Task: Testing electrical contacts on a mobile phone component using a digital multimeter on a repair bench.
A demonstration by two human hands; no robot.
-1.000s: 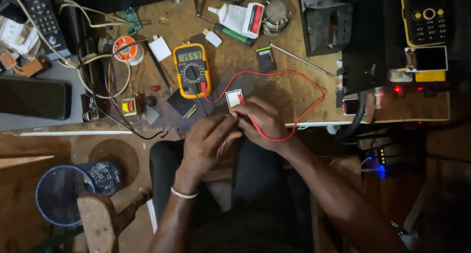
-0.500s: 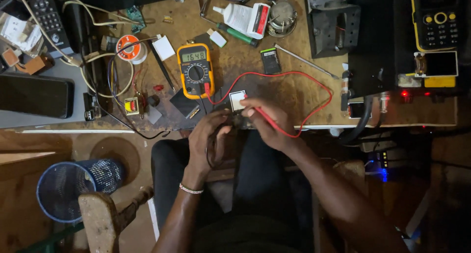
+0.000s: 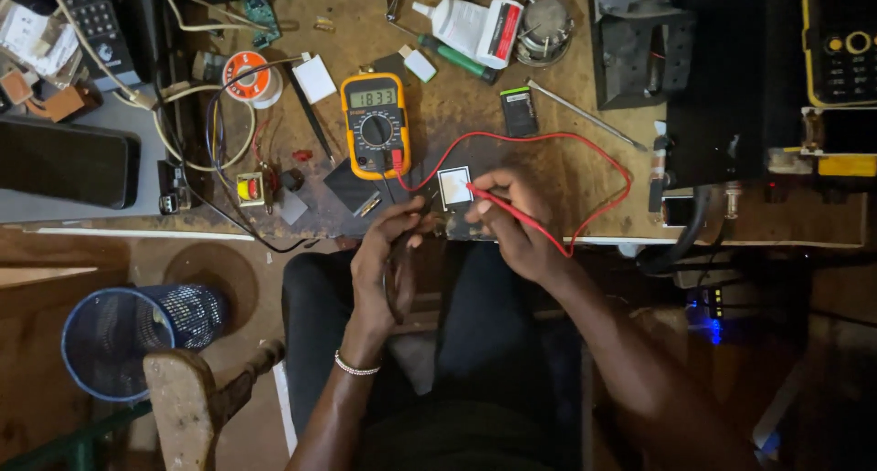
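My right hand grips a red test probe, its tip touching a small white square part on the worn wooden bench. My left hand holds a black probe just left of that part. A red lead loops from the probe back to a yellow multimeter with a lit display, lying just above my hands.
A solder spool, a white glue bottle, a green screwdriver, a small black battery and tangled wires lie about. A dark phone lies at the left. A blue mesh bin stands on the floor.
The view has shifted slightly. Both hands stay at the white part, with the left hand drawn a little lower and the red probe still on it.
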